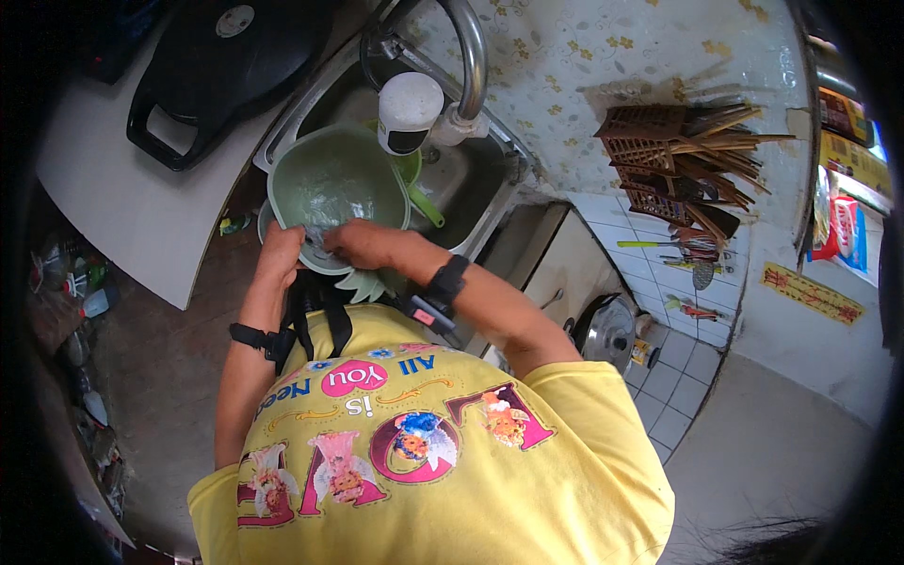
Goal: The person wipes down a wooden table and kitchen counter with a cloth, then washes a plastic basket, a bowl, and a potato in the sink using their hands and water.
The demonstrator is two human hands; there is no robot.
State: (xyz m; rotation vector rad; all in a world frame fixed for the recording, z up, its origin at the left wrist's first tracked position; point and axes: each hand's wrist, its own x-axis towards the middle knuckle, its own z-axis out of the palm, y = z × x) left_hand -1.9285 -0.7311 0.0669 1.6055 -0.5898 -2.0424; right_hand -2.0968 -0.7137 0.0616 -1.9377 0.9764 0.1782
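My left hand (pixel 284 248) grips the near left rim of a pale green plastic basin (pixel 339 173), which is tilted over the sink. Inside the basin's near edge is my right hand (pixel 353 244), its fingers bent down beside some clear, shiny material or water; what they touch is blurred. Under the basin the rim of another bowl shows at the left. A brighter green plastic strainer or ladle with a handle (pixel 426 206) lies behind the basin in the stainless steel sink (pixel 462 183). A leaf-shaped green piece (pixel 360 284) juts out below the basin's near rim.
A curved steel faucet (pixel 474 56) with a white filter head (pixel 411 106) overhangs the sink. At the left, a black electric appliance (pixel 205 78) stands on a white tabletop (pixel 120 205). Utensil baskets (pixel 643 159) hang on the right wall, above a lidded pot (pixel 609 335).
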